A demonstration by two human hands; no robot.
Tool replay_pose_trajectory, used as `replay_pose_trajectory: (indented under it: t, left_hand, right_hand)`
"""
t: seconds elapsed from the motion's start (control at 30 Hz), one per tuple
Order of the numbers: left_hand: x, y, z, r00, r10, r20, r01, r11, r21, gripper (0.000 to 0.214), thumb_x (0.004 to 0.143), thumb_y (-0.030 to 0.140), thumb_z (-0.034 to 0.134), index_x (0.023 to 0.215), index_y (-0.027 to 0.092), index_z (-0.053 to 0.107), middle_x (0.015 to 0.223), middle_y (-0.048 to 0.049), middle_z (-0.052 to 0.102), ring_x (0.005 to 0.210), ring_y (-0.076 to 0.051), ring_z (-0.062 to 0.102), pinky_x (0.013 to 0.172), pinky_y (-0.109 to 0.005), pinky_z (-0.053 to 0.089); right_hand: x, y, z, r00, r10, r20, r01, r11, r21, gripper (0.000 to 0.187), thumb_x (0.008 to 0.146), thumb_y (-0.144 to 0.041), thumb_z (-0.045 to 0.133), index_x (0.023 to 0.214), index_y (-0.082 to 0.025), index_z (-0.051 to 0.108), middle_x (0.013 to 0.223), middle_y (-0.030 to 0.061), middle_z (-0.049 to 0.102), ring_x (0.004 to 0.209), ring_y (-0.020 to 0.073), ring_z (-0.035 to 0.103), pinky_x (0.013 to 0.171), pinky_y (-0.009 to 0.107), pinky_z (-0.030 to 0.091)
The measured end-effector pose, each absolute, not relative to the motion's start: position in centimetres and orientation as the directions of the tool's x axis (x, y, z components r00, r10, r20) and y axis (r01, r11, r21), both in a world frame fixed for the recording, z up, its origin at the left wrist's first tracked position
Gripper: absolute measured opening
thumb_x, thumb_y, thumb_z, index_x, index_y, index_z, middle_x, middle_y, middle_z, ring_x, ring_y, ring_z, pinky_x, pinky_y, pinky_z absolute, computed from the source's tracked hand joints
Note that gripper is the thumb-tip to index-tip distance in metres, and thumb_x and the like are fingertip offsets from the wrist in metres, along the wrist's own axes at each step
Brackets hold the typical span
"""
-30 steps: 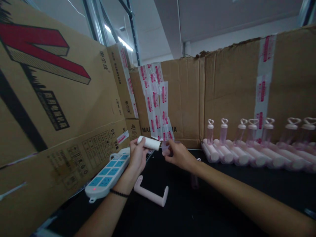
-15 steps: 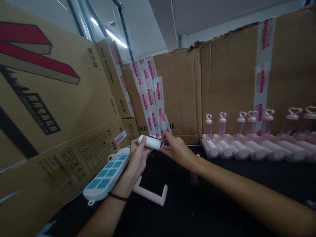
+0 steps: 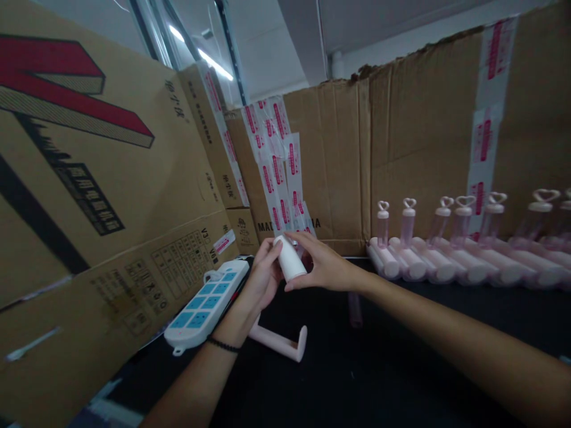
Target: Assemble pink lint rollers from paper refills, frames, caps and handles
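A smooth white roll [image 3: 291, 259] is held slantwise between both hands, its wider end towards me and down. My left hand [image 3: 266, 274] grips it from the left, thumb laid along its upper side. My right hand [image 3: 328, 263] curls round it from the right, with the thumb at the near end and the fingers at the far end. Something pinkish behind the roll is mostly hidden by the right hand. Below the hands a pale pink bent handle [image 3: 279, 343] lies on the black table [image 3: 357, 380]. A clear pinkish tube [image 3: 355, 310] lies beyond my right forearm, partly covered by it.
A white power strip [image 3: 207, 304] with blue sockets lies left of my left forearm. At the right stands a row of several pink rollers [image 3: 444, 267] with clear tubes and heart-shaped loops. Cardboard walls [image 3: 330, 160] rise at the back and left.
The roll has turned from nearly level to a steep slant. My right hand has moved from the roll's right end to wrap round it. The view has shifted slightly.
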State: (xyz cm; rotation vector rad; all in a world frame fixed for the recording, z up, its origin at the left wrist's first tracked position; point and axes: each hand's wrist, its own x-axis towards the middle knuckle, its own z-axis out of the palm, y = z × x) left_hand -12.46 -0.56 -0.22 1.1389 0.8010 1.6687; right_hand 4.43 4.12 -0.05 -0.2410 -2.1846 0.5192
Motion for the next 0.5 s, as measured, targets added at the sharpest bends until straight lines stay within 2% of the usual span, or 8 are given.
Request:
replay_pose_trajectory:
  t: [0.13, 0.33, 0.4, 0.43, 0.5]
  left_hand:
    - [-11.6, -1.0, -0.2, -0.105, 0.952, 0.288, -0.353, -0.307, 0.884, 0.028, 0.079, 0.03, 0.08, 0.1, 0.021, 0.064, 0.094, -0.0011, 0.069, 0.087, -0.019, 0.067, 0.084, -0.029, 0.053]
    - [-11.1, -0.7, -0.6, -0.098, 0.971, 0.218, -0.389, -0.239, 0.89, 0.037, 0.08, 0.028, 0.078, 0.115, 0.025, 0.066, 0.1, -0.0029, 0.071, 0.09, -0.02, 0.069, 0.081, -0.029, 0.055]
    - [-11.7, -0.4, -0.5, -0.156, 0.963, 0.22, -0.416, -0.266, 0.87, 0.038, 0.081, 0.025, 0.076, 0.118, 0.025, 0.065, 0.102, -0.0032, 0.071, 0.083, -0.018, 0.069, 0.074, -0.027, 0.055]
    - [-12.2, -0.1, -0.5, -0.208, 0.956, 0.207, -0.445, -0.281, 0.85, 0.036, 0.083, 0.025, 0.073, 0.117, 0.024, 0.065, 0.101, -0.004, 0.072, 0.078, -0.017, 0.068, 0.068, -0.026, 0.055]
    - [-13.7, 0.4, -0.1, -0.323, 0.935, 0.15, -0.506, -0.304, 0.807, 0.028, 0.086, 0.027, 0.066, 0.112, 0.018, 0.063, 0.094, -0.007, 0.071, 0.066, -0.016, 0.065, 0.058, -0.026, 0.052]
  right_hand:
    - [4.5, 3.7, -0.1, -0.653, 0.327, 0.683, 0.07, 0.924, -0.376, 0.118, 0.067, -0.054, 0.086, 0.16, -0.02, 0.022, 0.159, 0.0186, 0.036, 0.148, 0.0315, 0.035, 0.12, 0.049, 0.029]
    - [4.1, 2.5, 0.1, -0.606, 0.46, 0.649, 0.294, 0.887, -0.355, 0.113, 0.073, -0.06, 0.078, 0.16, -0.021, 0.018, 0.16, 0.02, 0.03, 0.141, 0.036, 0.043, 0.108, 0.051, 0.046]
    - [3.9, 1.6, 0.7, -0.549, 0.506, 0.665, 0.367, 0.861, -0.351, 0.101, 0.083, -0.06, 0.069, 0.159, -0.021, 0.018, 0.161, 0.0208, 0.028, 0.14, 0.0371, 0.044, 0.106, 0.052, 0.046]
    - [3.7, 1.0, 1.1, -0.515, 0.524, 0.679, 0.407, 0.846, -0.344, 0.088, 0.089, -0.059, 0.063, 0.157, -0.019, 0.024, 0.159, 0.0212, 0.031, 0.138, 0.0366, 0.046, 0.106, 0.052, 0.046]
    - [3.2, -0.6, 1.6, -0.487, 0.544, 0.683, 0.485, 0.819, -0.306, 0.058, 0.099, -0.051, 0.049, 0.143, -0.014, 0.045, 0.144, 0.021, 0.049, 0.126, 0.0341, 0.055, 0.103, 0.05, 0.047]
